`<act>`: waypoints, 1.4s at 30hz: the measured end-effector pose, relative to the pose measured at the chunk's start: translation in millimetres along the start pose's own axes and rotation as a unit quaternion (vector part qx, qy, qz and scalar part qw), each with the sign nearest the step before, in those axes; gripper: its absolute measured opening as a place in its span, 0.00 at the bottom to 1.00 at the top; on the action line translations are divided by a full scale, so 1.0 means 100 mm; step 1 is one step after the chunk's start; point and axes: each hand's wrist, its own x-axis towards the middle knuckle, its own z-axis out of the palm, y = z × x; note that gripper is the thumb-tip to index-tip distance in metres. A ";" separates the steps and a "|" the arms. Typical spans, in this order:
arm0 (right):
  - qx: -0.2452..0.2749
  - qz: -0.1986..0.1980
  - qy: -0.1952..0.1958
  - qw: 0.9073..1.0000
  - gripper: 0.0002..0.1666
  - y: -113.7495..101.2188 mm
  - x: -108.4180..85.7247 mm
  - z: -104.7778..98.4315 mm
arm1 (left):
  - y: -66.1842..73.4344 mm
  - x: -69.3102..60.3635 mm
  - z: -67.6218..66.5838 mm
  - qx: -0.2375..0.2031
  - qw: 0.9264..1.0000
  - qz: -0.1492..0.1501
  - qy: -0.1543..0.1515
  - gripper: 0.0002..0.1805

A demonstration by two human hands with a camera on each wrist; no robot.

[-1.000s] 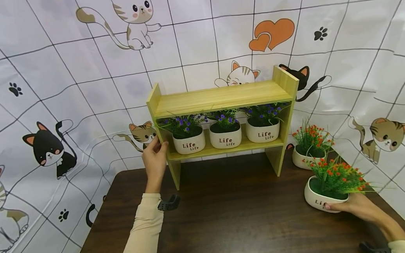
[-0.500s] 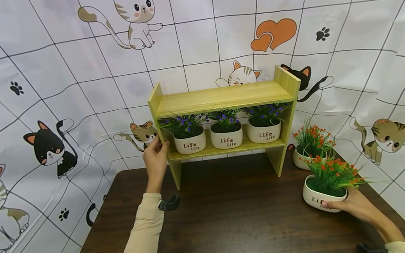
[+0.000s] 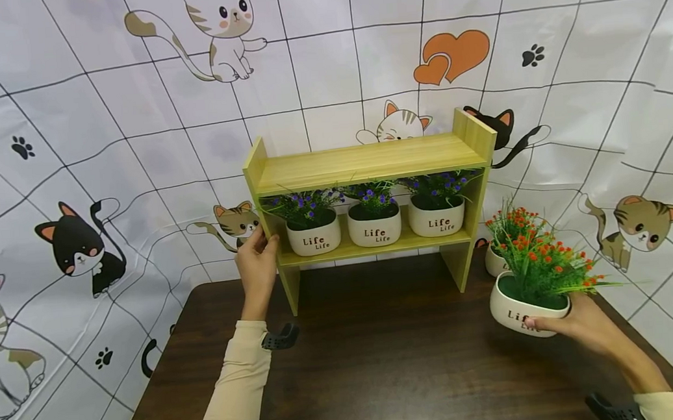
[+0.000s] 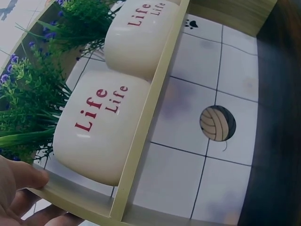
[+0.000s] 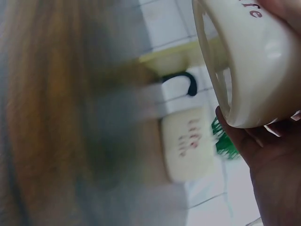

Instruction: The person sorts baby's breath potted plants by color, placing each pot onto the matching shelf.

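Note:
A light wooden two-tier shelf [image 3: 368,162] stands at the back of the table, with three white "Life" pots of purple flowers, the left one [image 3: 314,239] among them, on its lower board. My left hand [image 3: 257,267] grips the shelf's left side panel; in the left wrist view, thumb and fingers of that hand [image 4: 28,193] lie around the panel's edge. My right hand [image 3: 585,326] holds a white pot [image 3: 519,311] of orange-red flowers by its right end, at the table's right side. In the right wrist view fingers curl round this pot [image 5: 258,66].
Another white pot with orange-red flowers [image 3: 494,262] stands right of the shelf, partly hidden behind the held one. The dark brown table [image 3: 382,363] extends in front of the shelf. Behind hangs a white wall covering [image 3: 327,74] printed with cats.
My right hand has moved the held pot up and slightly left, so it now covers more of the pot behind. My left hand keeps its grip on the shelf.

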 end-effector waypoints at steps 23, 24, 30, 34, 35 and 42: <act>0.067 -0.160 0.031 0.984 0.21 -1.22 0.27 -0.43 | -0.01 0.02 0.00 0.012 1.000 0.003 -0.008 0.24; 0.071 -0.167 0.031 0.983 0.19 -1.29 0.29 -0.45 | -0.01 0.02 0.00 0.013 1.000 0.003 -0.008 0.24; 0.078 -0.197 0.024 0.977 0.12 -1.66 0.45 -0.52 | -0.02 0.03 0.00 0.011 1.000 0.005 -0.007 0.23; 0.066 -0.215 0.025 0.974 0.16 -1.87 0.55 -0.51 | -0.01 0.02 -0.01 0.006 1.000 0.007 -0.010 0.23; 0.065 -0.223 0.024 0.972 0.19 -1.92 0.58 -0.50 | -0.01 0.02 -0.01 0.008 1.000 0.007 -0.010 0.22; 0.088 -0.264 0.021 0.960 0.37 -2.19 0.74 -0.40 | -0.03 0.01 0.00 0.010 1.000 0.003 -0.007 0.22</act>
